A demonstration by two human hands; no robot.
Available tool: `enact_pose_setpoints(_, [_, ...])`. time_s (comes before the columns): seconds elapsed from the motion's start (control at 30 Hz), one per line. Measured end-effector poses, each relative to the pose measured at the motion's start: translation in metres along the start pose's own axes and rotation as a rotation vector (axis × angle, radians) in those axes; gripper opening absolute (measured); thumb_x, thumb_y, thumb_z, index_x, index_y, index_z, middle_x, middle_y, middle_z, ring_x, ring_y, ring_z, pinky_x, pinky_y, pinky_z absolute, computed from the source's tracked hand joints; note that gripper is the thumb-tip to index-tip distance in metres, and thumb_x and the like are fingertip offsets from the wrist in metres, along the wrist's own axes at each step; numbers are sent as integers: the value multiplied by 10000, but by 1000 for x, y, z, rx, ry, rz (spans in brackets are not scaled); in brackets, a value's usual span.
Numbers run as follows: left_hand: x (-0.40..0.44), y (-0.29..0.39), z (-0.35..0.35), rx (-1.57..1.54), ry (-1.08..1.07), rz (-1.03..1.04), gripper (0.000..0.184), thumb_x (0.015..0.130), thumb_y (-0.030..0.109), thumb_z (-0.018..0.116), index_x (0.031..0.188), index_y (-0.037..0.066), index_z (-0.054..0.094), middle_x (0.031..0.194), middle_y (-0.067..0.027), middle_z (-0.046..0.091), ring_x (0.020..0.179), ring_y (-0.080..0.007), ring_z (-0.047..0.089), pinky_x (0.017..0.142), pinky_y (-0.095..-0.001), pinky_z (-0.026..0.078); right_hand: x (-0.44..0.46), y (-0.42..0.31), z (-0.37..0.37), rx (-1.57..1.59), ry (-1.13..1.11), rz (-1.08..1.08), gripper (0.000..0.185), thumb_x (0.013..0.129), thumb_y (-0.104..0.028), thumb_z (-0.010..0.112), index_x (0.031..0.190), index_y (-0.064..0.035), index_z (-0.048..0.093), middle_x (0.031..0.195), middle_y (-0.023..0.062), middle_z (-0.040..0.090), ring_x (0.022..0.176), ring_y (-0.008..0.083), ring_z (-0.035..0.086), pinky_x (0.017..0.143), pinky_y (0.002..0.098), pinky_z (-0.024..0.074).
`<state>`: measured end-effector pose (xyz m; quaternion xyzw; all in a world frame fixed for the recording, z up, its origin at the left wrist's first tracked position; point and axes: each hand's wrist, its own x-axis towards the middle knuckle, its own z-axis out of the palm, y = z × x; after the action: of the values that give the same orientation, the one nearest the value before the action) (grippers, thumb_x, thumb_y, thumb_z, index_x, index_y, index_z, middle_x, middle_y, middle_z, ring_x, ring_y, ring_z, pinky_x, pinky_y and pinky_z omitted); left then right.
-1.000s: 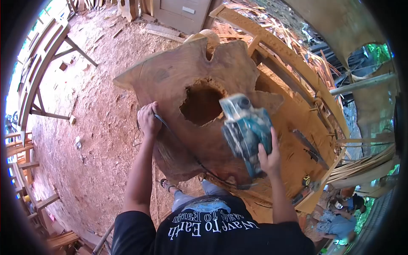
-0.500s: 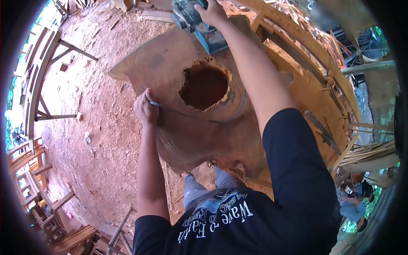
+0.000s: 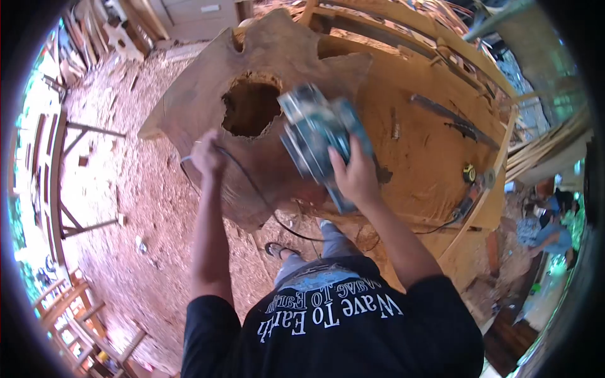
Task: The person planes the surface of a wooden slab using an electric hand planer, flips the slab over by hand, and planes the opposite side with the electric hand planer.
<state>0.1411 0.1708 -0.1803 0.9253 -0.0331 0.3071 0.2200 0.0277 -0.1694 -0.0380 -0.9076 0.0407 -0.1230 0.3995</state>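
Observation:
My right hand (image 3: 358, 176) grips the handle of a teal and black belt sander (image 3: 309, 135), which is blurred by motion and tilted over the right part of a wooden slab (image 3: 189, 104). The slab is brown with an irregular outline and a large ragged hole (image 3: 249, 107) left of the sander. My left hand (image 3: 210, 154) is closed around a dark power cord (image 3: 252, 183) near the slab's left edge. From that hand the cord hangs in a curve toward my legs.
Under and right of the slab is an orange-brown wooden surface (image 3: 416, 170) bearing a dark wood strip (image 3: 457, 120), a tape measure (image 3: 469, 173) and another corded power tool (image 3: 466, 205). Wood chips cover the ground (image 3: 151, 189). Wooden frames (image 3: 60, 183) stand left; people (image 3: 554, 236) are at far right.
My right hand has brought the sander from the slab's far edge back toward me, right of the hole. My left hand still holds the cord. The camera view has shifted.

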Motion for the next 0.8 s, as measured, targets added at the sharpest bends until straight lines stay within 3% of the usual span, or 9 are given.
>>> enact_pose_setpoints(0.1, [-8,182,-55,-425,-263,102,134,768,161,698,901,146,709,764,-53,709,640,-255,680,597,-398,535,-104,24,-43,-29,12,61,560,940,-271,661,1355,57,477,1059,306,670,958,469,675,798,478,551])
enact_pose_setpoints(0.2, [-36,290,-67,-155,-652,151,687,881,635,612,1230,45,577,939,-166,683,797,-334,712,657,-428,557,-195,50,-74,-143,39,111,602,926,-281,678,1365,74,469,1088,307,665,970,475,675,818,468,550])
enact_pose_setpoints(0.27, [-58,321,-60,-160,-712,273,694,885,656,580,1165,22,620,935,-176,668,792,-338,703,662,-429,553,-228,54,-94,-87,25,196,617,921,-289,683,1364,82,468,1084,312,662,966,481,671,813,472,547])
enact_pose_setpoints(0.43, [-51,317,-26,-406,-809,611,259,801,363,688,775,106,699,756,-134,684,713,-317,696,606,-423,547,-227,54,-104,-157,13,220,622,915,-313,687,1359,71,480,1043,317,667,907,479,678,782,484,546])
enact_pose_setpoints(0.53, [-4,301,0,-452,-816,836,149,749,281,688,816,151,718,790,-103,704,721,-305,697,615,-425,550,-183,45,-88,-210,57,144,599,920,-323,680,1351,50,496,979,305,679,850,464,686,740,480,548])
enact_pose_setpoints(0.63, [35,283,25,-366,-679,803,242,760,368,680,891,168,717,704,-111,691,688,-340,699,665,-433,571,-127,38,-68,-119,84,124,573,924,-330,674,1345,24,512,923,290,684,825,458,687,712,484,544])
enact_pose_setpoints(0.7, [51,261,40,-230,-782,506,309,761,406,696,936,151,709,775,-131,712,744,-351,706,683,-452,567,-94,37,-58,-62,87,120,555,926,-333,672,1335,11,522,904,280,685,829,455,686,707,489,540])
enact_pose_setpoints(0.73, [60,241,33,-182,-659,468,408,875,539,654,929,140,721,869,-130,719,802,-338,701,680,-449,549,-80,33,-54,-73,62,155,547,930,-345,669,1326,6,529,901,276,686,829,456,684,709,494,540])
enact_pose_setpoints(0.8, [64,192,17,-222,-476,213,297,901,410,686,973,127,739,902,-146,721,839,-363,691,717,-427,542,-48,27,-45,-105,46,151,526,940,-369,656,1296,2,543,891,269,687,822,452,682,709,499,543])
